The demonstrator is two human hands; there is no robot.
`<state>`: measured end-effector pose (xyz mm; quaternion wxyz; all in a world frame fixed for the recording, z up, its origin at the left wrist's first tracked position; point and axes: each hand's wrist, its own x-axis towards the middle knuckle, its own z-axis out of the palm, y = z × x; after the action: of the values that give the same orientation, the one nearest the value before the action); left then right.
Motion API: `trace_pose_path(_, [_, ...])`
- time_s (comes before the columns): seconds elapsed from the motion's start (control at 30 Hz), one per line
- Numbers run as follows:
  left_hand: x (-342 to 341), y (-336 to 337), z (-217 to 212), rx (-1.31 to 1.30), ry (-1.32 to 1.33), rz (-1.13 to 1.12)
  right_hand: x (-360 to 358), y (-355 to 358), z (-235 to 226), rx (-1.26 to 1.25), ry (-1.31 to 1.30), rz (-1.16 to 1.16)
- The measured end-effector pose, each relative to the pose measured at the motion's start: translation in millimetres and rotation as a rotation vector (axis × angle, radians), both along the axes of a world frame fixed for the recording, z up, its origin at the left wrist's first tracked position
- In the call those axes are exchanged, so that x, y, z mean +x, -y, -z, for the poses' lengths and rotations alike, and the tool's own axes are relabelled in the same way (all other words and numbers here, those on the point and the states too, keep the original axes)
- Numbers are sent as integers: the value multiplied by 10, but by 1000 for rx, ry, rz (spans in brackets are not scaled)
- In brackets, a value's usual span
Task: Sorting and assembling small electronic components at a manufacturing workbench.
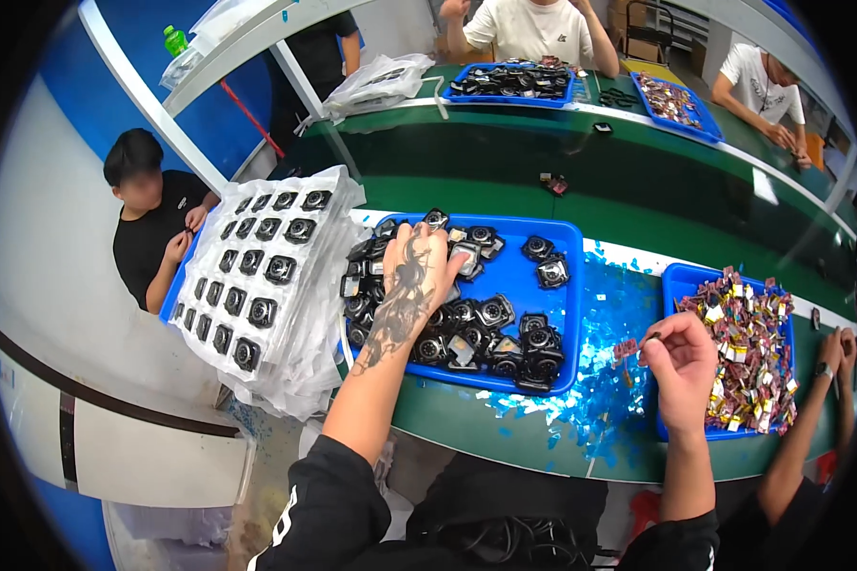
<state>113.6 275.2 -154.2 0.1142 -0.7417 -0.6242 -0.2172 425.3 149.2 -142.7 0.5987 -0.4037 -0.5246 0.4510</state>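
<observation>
My left hand [419,271] rests spread-fingered on black parts [490,328] in the blue tray [569,285]; my right hand [681,360] pinches a small piece [627,349].

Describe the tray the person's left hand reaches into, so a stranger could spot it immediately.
On the green workbench directly before the person sits a blue tray under the left hand. Unlike the right-hand blue tray of colourful small pieces, it holds black round-lensed modules.

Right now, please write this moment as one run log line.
left hand: reaching into blue tray of black camera parts | right hand: pinching small piece beside tray of small pieces
</observation>
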Motion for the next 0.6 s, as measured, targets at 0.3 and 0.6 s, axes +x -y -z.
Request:
trace_pose_path(0.3, [262, -116, -6, -117, 322, 203, 150, -86, 23, -113, 53, 52])
trace_pose_path(0.6, [1498, 398, 152, -849, 1540, 613, 105, -145, 185, -46, 137, 65])
